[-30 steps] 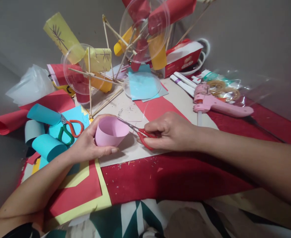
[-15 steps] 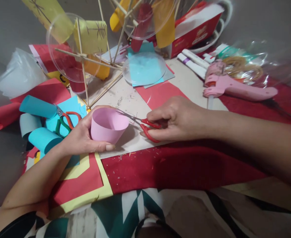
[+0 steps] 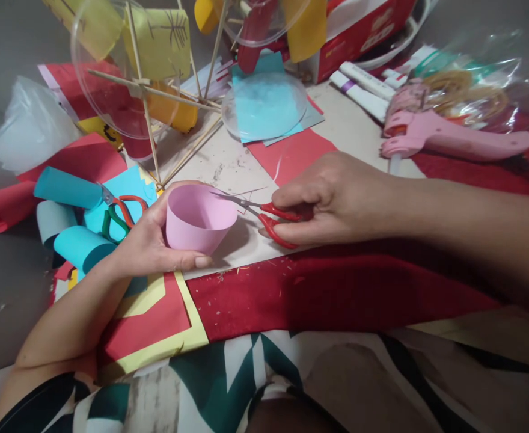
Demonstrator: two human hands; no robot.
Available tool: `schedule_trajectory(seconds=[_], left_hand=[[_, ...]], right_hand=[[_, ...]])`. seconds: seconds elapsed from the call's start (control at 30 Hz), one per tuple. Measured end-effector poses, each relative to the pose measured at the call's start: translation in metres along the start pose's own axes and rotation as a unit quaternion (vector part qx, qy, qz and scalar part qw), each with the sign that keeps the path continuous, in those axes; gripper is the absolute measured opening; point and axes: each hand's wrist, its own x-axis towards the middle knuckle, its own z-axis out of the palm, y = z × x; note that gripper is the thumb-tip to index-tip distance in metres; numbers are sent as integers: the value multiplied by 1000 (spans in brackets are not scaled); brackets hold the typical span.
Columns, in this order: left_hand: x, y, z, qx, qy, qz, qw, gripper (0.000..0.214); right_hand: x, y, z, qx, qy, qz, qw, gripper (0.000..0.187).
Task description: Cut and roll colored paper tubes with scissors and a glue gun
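My left hand (image 3: 151,240) is wrapped round a pink paper cup shape (image 3: 192,231), a rolled tube with its open top towards me. The thumb lies along its lower front and the other fingers are mostly hidden behind it. In my right hand (image 3: 323,201) is a pair of small red-handled scissors (image 3: 278,231), thumb and fingers at the handle loops. The blades point left, parted slightly, and their tips are at the far right rim of the pink paper. A thin sliver (image 3: 253,191) shows just above the blades.
Blue paper rolls (image 3: 84,248) and green-and-orange scissors (image 3: 122,213) lie at the left. Stick frames with clear discs (image 3: 145,84) stand behind. A pink glue gun (image 3: 458,135), markers (image 3: 361,99) and a plastic bag (image 3: 485,90) are at the right. Red paper (image 3: 291,156) lies beyond my hands.
The view has shifted a little. A thin sliver now shows beside the blades at the rim. Both hands keep their holds on the pink paper cup shape and the scissors.
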Motion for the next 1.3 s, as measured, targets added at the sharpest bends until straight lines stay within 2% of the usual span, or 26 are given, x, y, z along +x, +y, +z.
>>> schedule_trajectory(seconds=[0.13,0.37,0.63,0.87,1.1,1.3], left_hand=[[1,0,-1,-6,1,6,1000,86],[1,7,0,-52,12,-61,997,78],[1,9,-1,-85,-28,-60,994,70],[-1,6,-3,-84,-41,-81,992,75],[2,10,-1,-135,-71,-71,986,78],[1,6,-3,-136,-89,-70,984,68]], right_hand=[[0,0,0,-10,-2,-4,1000,37],[0,0,1,-13,-9,9,1000,38],[0,-2,2,-20,-14,16,1000,38],[1,-1,2,3,-8,-16,1000,38],[-1,-1,3,15,-20,-5,1000,38],[0,-1,4,9,-14,-20,1000,38]])
